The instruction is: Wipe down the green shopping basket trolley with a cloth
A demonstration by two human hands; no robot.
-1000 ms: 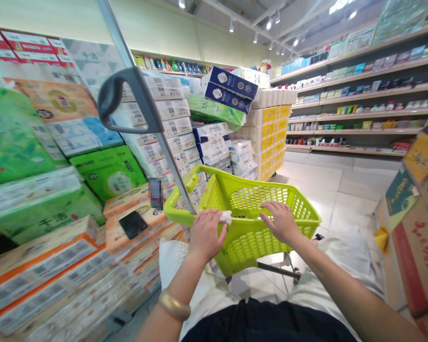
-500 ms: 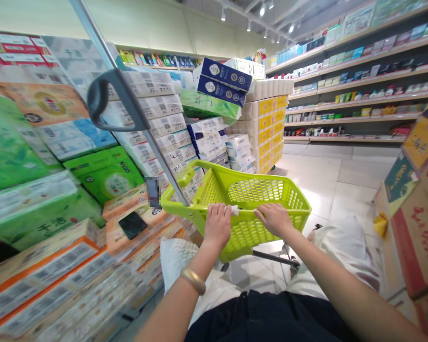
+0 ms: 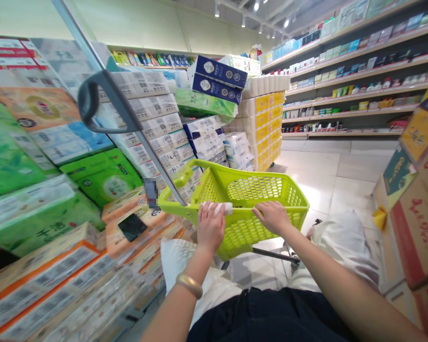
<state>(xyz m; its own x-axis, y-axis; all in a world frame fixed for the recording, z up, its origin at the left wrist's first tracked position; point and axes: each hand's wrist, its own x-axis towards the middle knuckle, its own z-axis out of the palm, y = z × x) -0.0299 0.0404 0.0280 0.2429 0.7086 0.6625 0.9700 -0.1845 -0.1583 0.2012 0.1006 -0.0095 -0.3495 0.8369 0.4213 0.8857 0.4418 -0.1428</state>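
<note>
A lime-green shopping basket cart [image 3: 240, 212] with perforated walls stands between my knees. My left hand [image 3: 211, 230] is closed over its near rim, pressing a crumpled white tissue or wipe [image 3: 228, 208] against the edge. My right hand [image 3: 274, 218] grips the same rim further right, fingers curled over it. From the cart's left end rises a metal pole [image 3: 160, 168] with a grey loop handle [image 3: 130, 114]. No goods show inside the basket; part of its floor is hidden.
Stacked tissue packs [image 3: 153, 104] fill the left side. A dark phone [image 3: 132, 226] lies on an orange pack, beside a pixelated object [image 3: 150, 192]. Cardboard boxes [image 3: 423, 204] stand close on the right. Product shelves [image 3: 356, 102] line the back beyond the tiled floor [image 3: 319, 173].
My left hand has slid a little left along the rim, and more of the white tissue shows. My right hand stays on the rim. The view has shifted slightly.
</note>
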